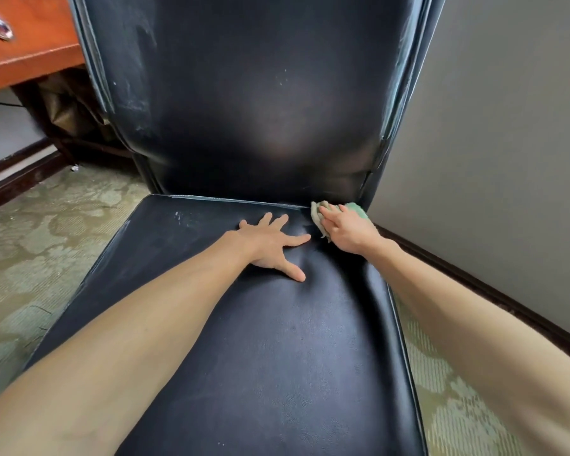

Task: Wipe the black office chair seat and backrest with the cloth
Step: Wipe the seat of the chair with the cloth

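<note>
Carpet, green and patterned, runs under a black chair that stands against a grey wall at 3 o'clock. The cloth sits at the back right corner of the seat, right in the crease where the seat meets the backrest. The right hand lies on top of it, fingers fairly straight, pressing it down rather than gripping it. The left hand is released and spread flat on the seat just beside it, with the cloth at its 2 o'clock (the two hands nearly touch).

The cloth is small and crumpled, beige at its left edge and green at its right. Pale dusty smears mark the seat's left side and the backrest's left edge.

A wooden desk with a metal drawer handle stands at 10 o'clock. Dark skirting lines the foot of the wall.
</note>
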A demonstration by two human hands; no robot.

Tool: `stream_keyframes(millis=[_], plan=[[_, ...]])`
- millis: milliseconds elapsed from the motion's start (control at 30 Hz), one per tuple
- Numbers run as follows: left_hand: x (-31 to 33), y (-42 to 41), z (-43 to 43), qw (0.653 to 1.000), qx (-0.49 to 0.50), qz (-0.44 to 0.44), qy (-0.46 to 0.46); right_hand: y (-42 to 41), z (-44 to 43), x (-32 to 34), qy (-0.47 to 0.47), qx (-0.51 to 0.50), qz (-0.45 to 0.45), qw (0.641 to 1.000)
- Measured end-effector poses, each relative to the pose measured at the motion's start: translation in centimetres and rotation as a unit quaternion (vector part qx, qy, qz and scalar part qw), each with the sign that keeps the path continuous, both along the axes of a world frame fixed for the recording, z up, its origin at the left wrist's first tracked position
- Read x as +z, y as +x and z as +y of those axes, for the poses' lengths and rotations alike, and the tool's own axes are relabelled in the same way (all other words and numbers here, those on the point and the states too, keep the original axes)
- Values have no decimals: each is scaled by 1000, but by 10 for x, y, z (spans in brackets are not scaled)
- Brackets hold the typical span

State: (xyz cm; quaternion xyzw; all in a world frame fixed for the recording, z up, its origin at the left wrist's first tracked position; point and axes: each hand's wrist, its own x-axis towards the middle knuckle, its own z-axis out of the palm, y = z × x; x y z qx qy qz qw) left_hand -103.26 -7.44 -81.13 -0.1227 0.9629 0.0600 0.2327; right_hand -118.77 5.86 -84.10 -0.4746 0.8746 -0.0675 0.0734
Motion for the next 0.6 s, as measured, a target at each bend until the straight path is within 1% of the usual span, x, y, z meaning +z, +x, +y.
stream_keyframes(millis=[100, 167, 267, 333, 433, 500, 600], plan=[[-2, 0, -3, 1000, 4, 5, -3, 11, -11, 6, 6, -4, -32, 999], [-2, 2, -2, 1000, 14, 11, -4, 14, -11, 2, -4, -8, -37, 999], [1, 9, 0, 999, 44, 16, -11, 8, -1, 1, -5, -10, -5, 1000], [10, 16, -6, 998, 59, 2, -10, 2, 11, 3, 10, -12, 20, 1000], [22, 23, -26, 996, 71, -28, -43, -8, 25, -3, 28, -13, 62, 998], [25, 27, -38, 994, 86, -51, -52, -5, 23, -2, 31, -36, 55, 997], [14, 31, -44, 994, 96, -54, -27, 2, 14, 0, 10, -36, 65, 997]])
